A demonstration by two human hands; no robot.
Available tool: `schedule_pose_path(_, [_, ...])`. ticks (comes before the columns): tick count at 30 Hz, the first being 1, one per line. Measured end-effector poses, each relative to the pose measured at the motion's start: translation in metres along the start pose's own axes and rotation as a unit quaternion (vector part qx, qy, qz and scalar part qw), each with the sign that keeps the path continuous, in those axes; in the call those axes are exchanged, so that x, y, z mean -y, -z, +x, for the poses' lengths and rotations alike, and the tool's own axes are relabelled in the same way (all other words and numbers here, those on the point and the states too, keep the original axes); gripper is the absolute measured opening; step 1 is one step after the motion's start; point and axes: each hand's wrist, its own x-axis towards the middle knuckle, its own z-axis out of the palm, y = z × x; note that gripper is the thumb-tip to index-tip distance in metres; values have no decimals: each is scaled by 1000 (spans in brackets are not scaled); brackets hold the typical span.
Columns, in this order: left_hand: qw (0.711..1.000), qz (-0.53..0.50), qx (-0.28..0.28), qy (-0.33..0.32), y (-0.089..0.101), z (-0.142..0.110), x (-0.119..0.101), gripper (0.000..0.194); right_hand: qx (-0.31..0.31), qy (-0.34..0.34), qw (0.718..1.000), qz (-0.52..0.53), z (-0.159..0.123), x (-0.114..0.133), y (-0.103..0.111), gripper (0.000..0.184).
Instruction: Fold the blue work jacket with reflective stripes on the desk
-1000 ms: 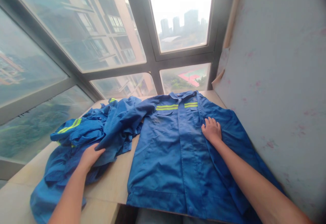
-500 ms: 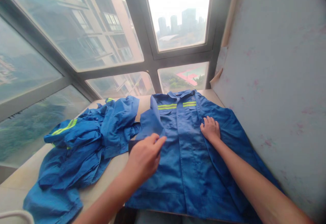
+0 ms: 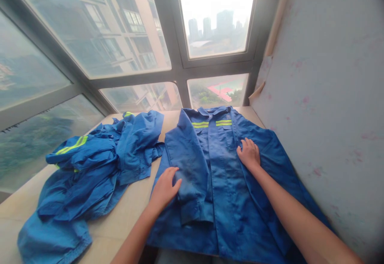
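Hem (image 3: pixel 192 242): the blue jacket (image 3: pixel 229 200) lies front up on the table (image 3: pixel 111 229), this edge nearest
Sleeve on the left (image 3: pixel 187 164): looks done to me, laid inward over the front, cuff (image 3: pixel 198 212) toward the near side
Sleeve on the right (image 3: pixel 271 152): seems left to do, lying out by the wall (image 3: pixel 333 96), not brought across
Crumpled garment (image 3: pixel 96 164): bunched on the left, apart from both hands, nothing done there that I can see
Left hand (image 3: pixel 164 188): thumb and fingers parted at the turned-in sleeve; contact I can't tell
Right hand (image 3: pixel 249 152): fingers loosely spread, resting on the jacket's right side, pinching nothing visible
Collar (image 3: pixel 210 112): far end, toward the windows (image 3: pixel 217 90)
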Motion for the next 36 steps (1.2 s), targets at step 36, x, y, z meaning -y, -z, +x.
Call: schedule_pose_path(36, [701,-661,-120,239,-16,220,112,47,184,-54,865,464,253,308,-82,19])
